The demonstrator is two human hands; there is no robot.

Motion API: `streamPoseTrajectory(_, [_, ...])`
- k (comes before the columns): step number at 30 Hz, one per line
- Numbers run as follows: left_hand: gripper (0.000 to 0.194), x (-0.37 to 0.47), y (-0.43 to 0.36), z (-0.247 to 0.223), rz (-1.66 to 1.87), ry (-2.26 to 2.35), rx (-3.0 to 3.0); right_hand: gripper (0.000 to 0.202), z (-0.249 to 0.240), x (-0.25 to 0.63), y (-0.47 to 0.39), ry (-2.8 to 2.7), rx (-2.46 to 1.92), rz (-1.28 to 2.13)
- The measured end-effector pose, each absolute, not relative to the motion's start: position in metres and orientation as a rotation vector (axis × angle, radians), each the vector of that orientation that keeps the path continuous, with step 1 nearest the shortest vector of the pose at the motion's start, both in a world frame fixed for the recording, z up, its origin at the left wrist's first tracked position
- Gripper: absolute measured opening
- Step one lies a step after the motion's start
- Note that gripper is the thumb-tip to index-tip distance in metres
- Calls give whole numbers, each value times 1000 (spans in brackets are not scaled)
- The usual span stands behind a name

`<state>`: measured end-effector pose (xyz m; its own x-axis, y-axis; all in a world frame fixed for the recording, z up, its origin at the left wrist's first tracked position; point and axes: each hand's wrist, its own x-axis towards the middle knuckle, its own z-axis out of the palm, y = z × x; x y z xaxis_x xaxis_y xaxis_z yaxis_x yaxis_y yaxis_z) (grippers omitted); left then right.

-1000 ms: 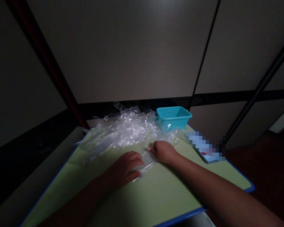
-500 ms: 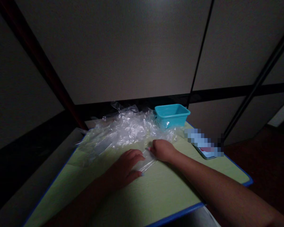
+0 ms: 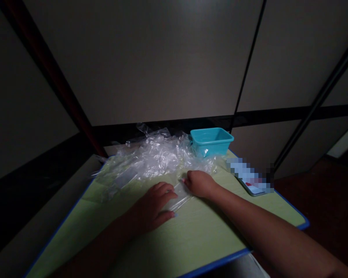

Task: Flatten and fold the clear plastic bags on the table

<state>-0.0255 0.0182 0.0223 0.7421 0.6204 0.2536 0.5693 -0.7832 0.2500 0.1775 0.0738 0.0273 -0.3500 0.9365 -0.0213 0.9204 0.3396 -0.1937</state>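
A clear plastic bag (image 3: 180,199) lies flat on the light green table (image 3: 203,235) between my hands. My right hand (image 3: 199,183) is closed, its thumb and finger pinching the far right end of the bag. At the bag's left side, my left hand (image 3: 155,204) rests with thumb and fingers apart, partly over the plastic. Just beyond both hands spreads a loose heap of crumpled clear plastic bags (image 3: 159,154).
A turquoise plastic basket (image 3: 211,144) stands at the back of the table, touching the heap. On the right lies a phone (image 3: 253,187), its screen partly blurred out. Blue edging (image 3: 220,262) runs round the table, and panelled doors (image 3: 162,61) rise behind it.
Both hands stay almost where they were on the bag. The view has shifted very slightly; nothing else visibly moves.
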Motion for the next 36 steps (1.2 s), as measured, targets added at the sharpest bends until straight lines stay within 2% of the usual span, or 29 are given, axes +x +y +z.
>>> streamPoseTrajectory(11, [42,-24,17,20,411,954,2804,39,27,179,77,-2486,-1707,258])
streamPoseTrajectory(20, [37,-23,16,22,423,970,2780,37,28,179,75,-2494,-1652,271])
streamPoseTrajectory(30, [40,-23,17,22,381,985,2777,36,31,179,79,-2459,-1659,477])
streamPoseTrajectory(36, [41,-21,14,25,379,979,2808,29,34,181,79,-2388,-1627,610])
